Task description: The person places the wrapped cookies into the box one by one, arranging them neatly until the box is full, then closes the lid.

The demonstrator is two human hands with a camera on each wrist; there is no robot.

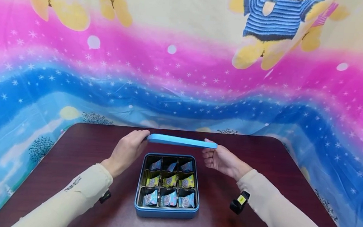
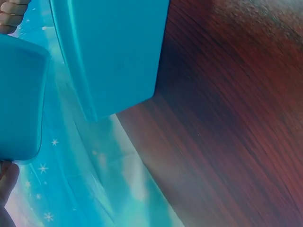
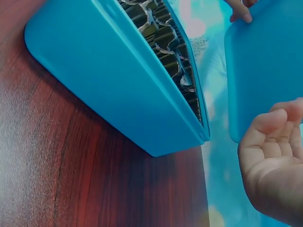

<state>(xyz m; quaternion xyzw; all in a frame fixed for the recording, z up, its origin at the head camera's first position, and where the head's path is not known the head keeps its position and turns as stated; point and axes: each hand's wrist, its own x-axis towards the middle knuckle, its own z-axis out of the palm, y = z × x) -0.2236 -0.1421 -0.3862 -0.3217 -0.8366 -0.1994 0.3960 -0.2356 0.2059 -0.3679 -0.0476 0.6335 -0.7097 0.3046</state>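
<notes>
My left hand (image 1: 128, 150) grips the left edge of a blue tin lid (image 1: 182, 141), and my right hand (image 1: 224, 161) holds its right edge. The lid hangs in the air above the table, just beyond the tin. Below it stands the open blue tin (image 1: 166, 214), upright, its dark tray split into compartments. Wrapped sweets lie in them in three rows: dark blue sweets (image 1: 155, 165) at the back, yellow sweets (image 1: 169, 180) in the middle, light blue sweets (image 1: 169, 199) in front. In the right wrist view my right thumb and fingers (image 3: 270, 124) are at the lid's edge.
The dark reddish wooden table (image 1: 95, 214) has rounded far corners. Behind and around it hangs a colourful cloth (image 1: 185, 74) with snowflakes and bears. A dark strap device (image 1: 240, 202) is worn at my right wrist.
</notes>
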